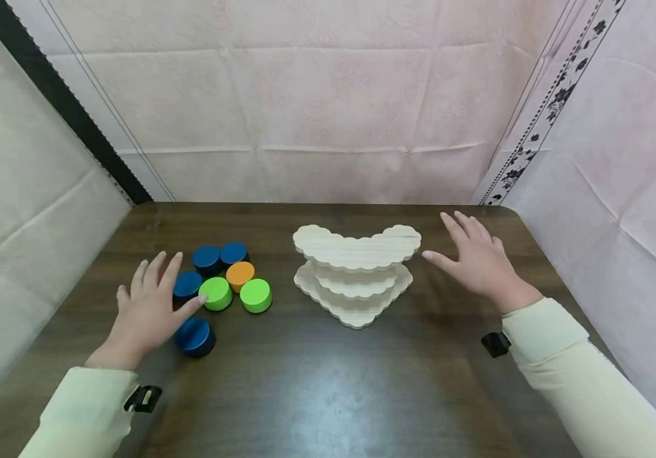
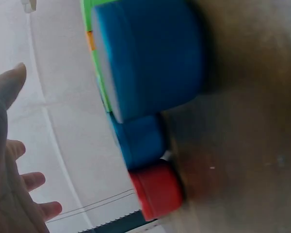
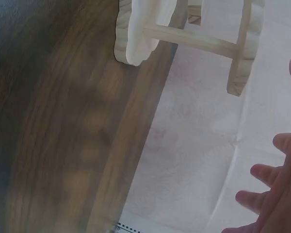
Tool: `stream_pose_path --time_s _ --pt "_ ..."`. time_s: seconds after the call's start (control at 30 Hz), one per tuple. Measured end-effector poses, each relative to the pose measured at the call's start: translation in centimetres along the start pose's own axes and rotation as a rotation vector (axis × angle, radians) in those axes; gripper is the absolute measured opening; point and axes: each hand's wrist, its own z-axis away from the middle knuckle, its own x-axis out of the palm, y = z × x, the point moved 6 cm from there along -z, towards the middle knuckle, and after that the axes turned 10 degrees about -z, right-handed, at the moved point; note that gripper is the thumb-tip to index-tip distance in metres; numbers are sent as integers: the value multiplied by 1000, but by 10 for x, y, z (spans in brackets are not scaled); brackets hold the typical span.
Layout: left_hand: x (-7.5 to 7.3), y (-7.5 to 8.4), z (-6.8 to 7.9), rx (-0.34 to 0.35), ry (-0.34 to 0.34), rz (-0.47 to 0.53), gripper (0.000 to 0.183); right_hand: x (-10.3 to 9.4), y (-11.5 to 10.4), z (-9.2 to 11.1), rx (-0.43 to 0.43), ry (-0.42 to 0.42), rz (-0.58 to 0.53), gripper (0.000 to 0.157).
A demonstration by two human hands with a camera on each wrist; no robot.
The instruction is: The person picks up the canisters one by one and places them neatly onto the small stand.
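My left hand (image 1: 147, 308) is held with fingers spread over the left of a group of round, flat-topped blocks, holding nothing. Its thumb overlaps a green block (image 1: 216, 293) in the head view. Several blue blocks (image 1: 195, 336), an orange block (image 1: 240, 275) and a second green block (image 1: 256, 296) stand close by. A red block (image 2: 157, 190) shows in the left wrist view; in the head view the hand hides it. My right hand (image 1: 479, 264), fingers spread and holding nothing, is just right of a pale wooden tiered stand (image 1: 358, 249) with scalloped edges.
The stand's tiers are joined by a thin wooden post (image 3: 194, 40). Everything stands on a dark brown wooden table (image 1: 328, 388). Pale cloth walls (image 1: 328, 114) enclose its back and both sides.
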Motion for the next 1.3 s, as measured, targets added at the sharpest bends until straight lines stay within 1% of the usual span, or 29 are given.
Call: stream_pose_path --time_s 0.17,0.33,0.5,0.6,0.73,0.87,0.97,1.1,1.3 --pt "5 -4 10 -5 15 32 90 9 -6 -6 -37 4 -32 93" --pt "9 -6 22 -5 36 65 89 19 -8 -12 -41 -10 -65 93" --pt "10 -5 30 -10 55 97 88 27 -9 -16 -47 -20 -116 92" --pt "12 -5 34 -30 26 110 89 32 -8 -18 -40 -38 -152 92" --pt "17 -7 37 -70 -49 119 92 38 -7 -23 -26 -57 -204 91" --pt "21 -9 39 -83 -107 143 92 43 -2 -27 -5 -81 -263 91" --pt "24 -9 41 -73 -126 175 91 47 2 -28 1 -98 -306 89" --pt "30 -6 41 -64 -149 223 88 50 4 -28 -16 -97 -353 86" --pt "41 -6 41 -81 -186 320 84 53 4 -28 -29 -82 -416 83"
